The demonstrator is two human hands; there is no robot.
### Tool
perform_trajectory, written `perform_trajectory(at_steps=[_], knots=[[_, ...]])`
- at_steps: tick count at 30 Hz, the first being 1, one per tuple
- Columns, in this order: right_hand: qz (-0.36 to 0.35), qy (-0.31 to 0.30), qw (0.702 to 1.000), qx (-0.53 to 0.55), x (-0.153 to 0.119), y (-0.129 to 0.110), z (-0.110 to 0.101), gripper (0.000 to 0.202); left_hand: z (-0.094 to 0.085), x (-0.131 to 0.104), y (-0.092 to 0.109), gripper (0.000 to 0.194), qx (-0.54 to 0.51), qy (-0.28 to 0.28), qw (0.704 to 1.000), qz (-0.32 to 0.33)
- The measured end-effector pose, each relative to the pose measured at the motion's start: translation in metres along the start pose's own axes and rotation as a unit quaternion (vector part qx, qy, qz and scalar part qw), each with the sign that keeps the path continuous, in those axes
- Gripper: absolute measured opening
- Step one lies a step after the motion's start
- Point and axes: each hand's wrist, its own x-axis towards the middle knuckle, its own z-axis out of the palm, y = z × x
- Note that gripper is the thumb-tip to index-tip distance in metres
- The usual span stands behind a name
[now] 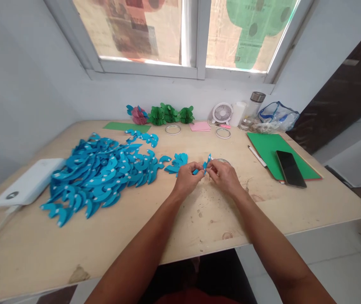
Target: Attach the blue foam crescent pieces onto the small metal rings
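Between my two hands, near the middle of the table, is a small blue paper piece (205, 165). My left hand (189, 176) pinches its left side, fingers closed. The fingers of my right hand (223, 173) are closed on its right side. Just left of my hands lies a small group of blue paper pieces (179, 161). Farther left spreads a large heap of curved blue paper pieces (104, 169), many with small white squares on them. A roll of tape (223, 161) is partly hidden behind my right hand.
A white power bank (28, 181) with a cable lies left. Along the wall stand green paper shapes (169, 114), a small fan (222, 113) and a glass bottle (254, 107). At right, a phone (291, 169) rests on green sheets (262, 147) beside a white pen (257, 156).
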Motion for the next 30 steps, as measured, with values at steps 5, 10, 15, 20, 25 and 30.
perform_trajectory(at_steps=[5,10,15,20,25,30], knots=[[0.078,0.055,0.994,0.058,0.0,0.005,-0.002,0.016,0.001,-0.002,0.006,0.008,-0.091,0.002,0.995,-0.05],[0.14,0.016,0.957,0.253,0.003,0.007,-0.002,0.03,0.001,-0.004,0.011,0.016,-0.159,-0.005,0.984,-0.081],[0.163,-0.031,0.884,0.437,0.005,0.003,0.004,0.026,0.003,-0.004,0.008,0.017,-0.176,-0.016,0.981,-0.075],[0.176,-0.028,0.865,0.469,0.006,0.002,0.009,0.027,0.006,-0.005,0.005,0.016,-0.143,-0.014,0.987,-0.069],[0.19,-0.004,0.867,0.46,0.006,0.002,0.004,0.026,0.003,-0.008,0.013,0.017,-0.131,-0.031,0.987,-0.09],[0.208,0.033,0.863,0.459,0.007,0.006,-0.004,0.029,-0.002,-0.007,0.018,0.016,-0.125,-0.021,0.987,-0.095]])
